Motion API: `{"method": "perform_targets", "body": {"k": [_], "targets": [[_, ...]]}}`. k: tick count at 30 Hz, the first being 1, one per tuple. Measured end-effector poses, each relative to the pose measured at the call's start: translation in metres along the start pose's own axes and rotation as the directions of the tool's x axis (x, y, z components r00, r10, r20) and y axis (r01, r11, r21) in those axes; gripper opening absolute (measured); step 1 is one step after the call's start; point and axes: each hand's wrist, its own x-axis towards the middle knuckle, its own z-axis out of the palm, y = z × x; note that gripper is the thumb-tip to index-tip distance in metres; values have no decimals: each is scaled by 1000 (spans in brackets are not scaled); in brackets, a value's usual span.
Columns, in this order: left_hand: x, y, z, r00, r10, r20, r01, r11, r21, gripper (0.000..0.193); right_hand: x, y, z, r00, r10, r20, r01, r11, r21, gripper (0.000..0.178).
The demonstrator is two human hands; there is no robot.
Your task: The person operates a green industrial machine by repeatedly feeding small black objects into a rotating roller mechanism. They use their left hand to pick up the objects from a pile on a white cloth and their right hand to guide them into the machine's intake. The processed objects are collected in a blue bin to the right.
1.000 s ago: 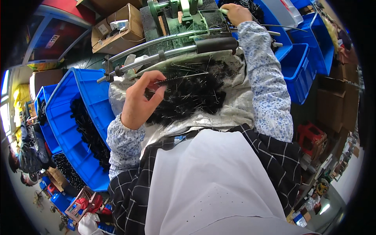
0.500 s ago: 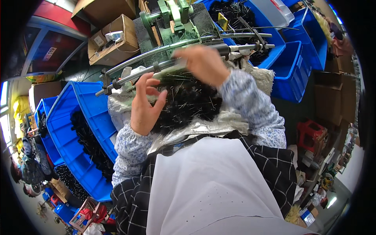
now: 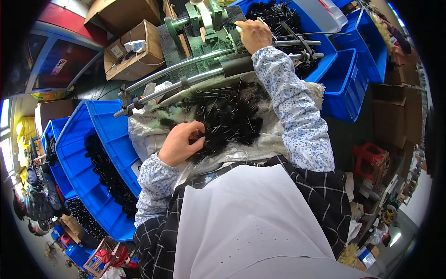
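Note:
My left hand [image 3: 179, 145] rests at the left edge of a pile of small black brushes [image 3: 232, 123] with thin wire stems, some ending in loops. Its fingers and thumb curl round dark bristles; what exactly they grip is hidden. The pile lies on a pale woven sack [image 3: 148, 132] across my lap. My right hand [image 3: 256, 36] is raised beyond the metal rails [image 3: 204, 74], closed beside the green machine [image 3: 209, 21]. Yellow bits show at its fingertips and behind it, but what it holds cannot be made out.
A blue bin [image 3: 107, 125] holding black brushes stands at my left. Another brush-filled blue bin [image 3: 320, 51] is at the far right, beside a blue crate [image 3: 344, 95]. An open cardboard box [image 3: 134, 51] stands left of the machine. A red stool [image 3: 369, 160] is at right.
My right hand has moved from above the rails farther away, to beside the machine. My left hand has dropped from near the rails onto the brush pile, its fingers curling in.

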Motion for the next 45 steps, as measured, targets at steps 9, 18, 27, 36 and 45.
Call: {"method": "perform_targets", "body": {"k": [9, 18, 27, 36, 45], "targets": [[-20, 17, -31, 956, 98, -277, -119, 991, -61, 25, 8, 12, 16, 997, -27, 76, 22, 998, 61, 25], [-22, 24, -37, 947, 200, -252, -199, 980, 31, 26, -7, 18, 2, 990, 118, 77, -116, 993, -30, 34], [-18, 29, -42, 935, 188, -300, -214, 975, -54, 27, 1, -40, 9, 997, 47, 66, -55, 992, 117, 28], [-18, 21, -43, 912, 174, -371, -192, 981, -10, 26, 0, -33, 3, 999, 30, 16, -30, 1000, -8, 26], [-2, 18, -42, 948, 156, -278, -185, 979, -83, 25, 20, 84, 39, 993, -59, 105, 32, 969, 244, 22]]}}
